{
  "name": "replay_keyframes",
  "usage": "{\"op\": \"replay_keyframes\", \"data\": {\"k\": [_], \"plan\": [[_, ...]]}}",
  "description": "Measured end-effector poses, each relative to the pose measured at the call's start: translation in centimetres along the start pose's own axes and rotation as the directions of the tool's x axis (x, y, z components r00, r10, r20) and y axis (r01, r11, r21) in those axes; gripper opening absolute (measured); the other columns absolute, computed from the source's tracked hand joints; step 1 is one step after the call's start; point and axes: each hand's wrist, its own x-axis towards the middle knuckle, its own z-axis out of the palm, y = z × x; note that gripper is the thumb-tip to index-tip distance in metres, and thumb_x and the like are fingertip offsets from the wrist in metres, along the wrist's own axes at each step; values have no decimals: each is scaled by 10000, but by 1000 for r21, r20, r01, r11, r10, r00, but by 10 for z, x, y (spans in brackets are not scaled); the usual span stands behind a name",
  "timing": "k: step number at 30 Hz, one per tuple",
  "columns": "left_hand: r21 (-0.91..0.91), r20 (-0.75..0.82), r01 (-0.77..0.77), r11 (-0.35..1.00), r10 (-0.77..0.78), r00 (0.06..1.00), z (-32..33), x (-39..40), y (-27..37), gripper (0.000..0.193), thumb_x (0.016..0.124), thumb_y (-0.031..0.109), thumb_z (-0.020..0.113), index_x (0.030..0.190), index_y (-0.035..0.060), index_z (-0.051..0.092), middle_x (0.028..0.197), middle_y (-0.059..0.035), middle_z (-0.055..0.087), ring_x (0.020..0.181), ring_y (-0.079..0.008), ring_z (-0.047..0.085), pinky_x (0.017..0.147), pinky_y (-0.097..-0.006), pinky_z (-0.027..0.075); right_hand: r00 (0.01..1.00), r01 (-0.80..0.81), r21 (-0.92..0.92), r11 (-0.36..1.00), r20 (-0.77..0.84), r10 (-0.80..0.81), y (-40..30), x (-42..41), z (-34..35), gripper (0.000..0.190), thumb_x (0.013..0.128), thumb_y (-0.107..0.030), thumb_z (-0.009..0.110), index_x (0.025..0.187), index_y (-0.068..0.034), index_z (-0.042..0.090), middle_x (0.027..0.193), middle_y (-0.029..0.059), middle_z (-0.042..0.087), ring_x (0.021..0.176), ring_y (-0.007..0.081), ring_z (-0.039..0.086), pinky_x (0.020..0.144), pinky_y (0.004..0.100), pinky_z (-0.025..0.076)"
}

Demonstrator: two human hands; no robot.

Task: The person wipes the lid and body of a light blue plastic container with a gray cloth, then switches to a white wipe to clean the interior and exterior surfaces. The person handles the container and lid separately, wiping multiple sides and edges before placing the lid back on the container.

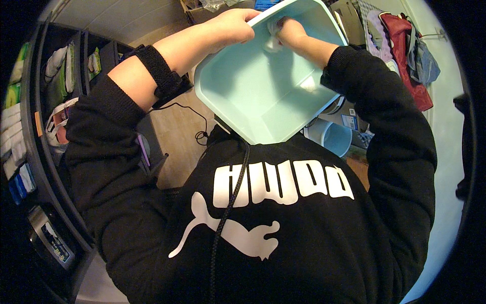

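Note:
A pale mint-green plastic bin (pixel 262 95) is tilted before my chest, its open mouth turned up towards me. My left hand (pixel 237 28) grips its upper left rim; the fingertips are partly hidden behind the wall. Reaching inside, my right hand (pixel 291 32) holds a crumpled white wipe or tissue (pixel 272 38) against the inner wall near the far end. The fingers of that hand are mostly in shadow. A bright patch of light and the arm's shadow fall on the bin's inside.
Dark shelves (pixel 85 57) with packets and a cloth bag (pixel 59 123) line the left. A light blue bucket (pixel 336 138) stands below right. Red fabric (pixel 402 53) hangs on the right wall. A black cable (pixel 190 108) runs over the wooden floor (pixel 174 140).

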Motion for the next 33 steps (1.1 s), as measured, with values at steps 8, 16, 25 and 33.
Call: {"op": "replay_keyframes", "data": {"k": [8,16,25,33], "plan": [[-99,1,-14,995,14,1000,3,-2,-4,622,569,-35,450,1187,29,498,944,-82,581,812,-151,535,710,-258,433,971,-208,736,644,78,225,-73,-30,54,306,860,-129,382,1111,-44,536,1072,113,585,960,266,560,793,358,455],[-110,-34,4,994,-8,999,-1,-8,-7,605,571,-28,458,1173,7,504,962,-68,580,844,-134,517,736,-240,418,980,56,462,885,146,-138,-121,-78,88,230,801,-114,474,986,2,548,1013,209,578,937,352,560,806,412,446],[-177,-18,5,984,-9,1000,-3,-12,-7,621,580,-27,458,1199,23,488,987,-85,580,893,-156,533,765,-267,429,789,468,132,874,382,-481,-100,-85,84,144,758,-87,474,816,6,567,791,214,586,810,363,575,706,430,447],[-95,9,34,995,-33,999,-2,-7,4,625,591,-21,457,1212,41,480,993,-93,585,893,-167,551,780,-279,438,421,659,13,752,822,-383,-71,-99,77,224,688,-145,593,862,-4,600,811,176,609,805,336,586,704,411,456]]}}
